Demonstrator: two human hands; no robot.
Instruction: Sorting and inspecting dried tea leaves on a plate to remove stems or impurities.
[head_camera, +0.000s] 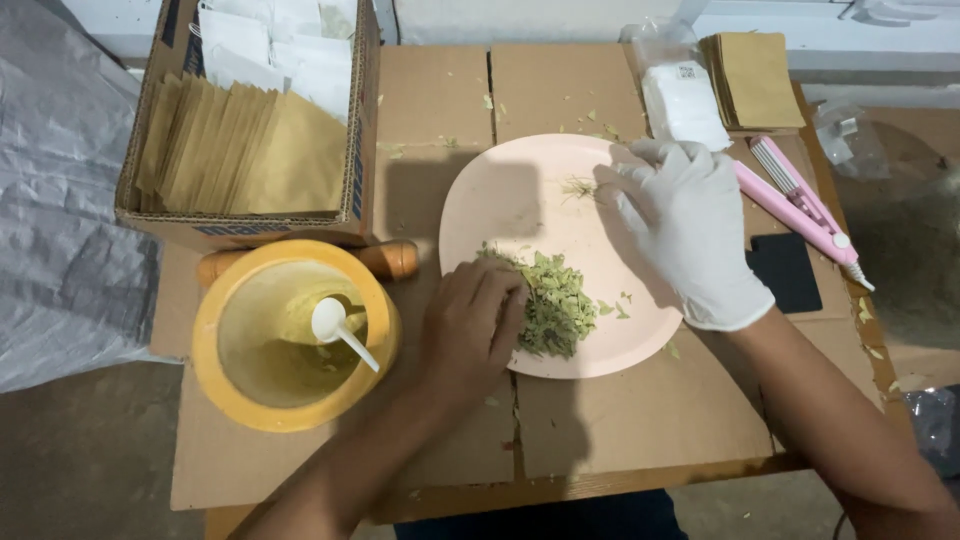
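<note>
Your 2 forearms enter from the bottom edge, elbows cut off. Your bare left hand (470, 325) lies palm down at the near-left rim of the pale pink plate (500, 205), fingers curled onto the heap of dried green leaves (553, 300); whether they pinch any leaves you cannot tell, since the fingertips are buried. Your gloved right hand (690, 235) hovers over the plate's right side, fingers loosely spread, clasping nothing visible; its palm hides the plate beneath. To your left stands a yellow mortar (225, 325) with a white spoon (338, 328) inside, half covering a wooden pestle (388, 260). Behind it, a cardboard box (160, 225) of tan packets (240, 150) runs off the top. A pink sealer (800, 205) lies right.
</note>
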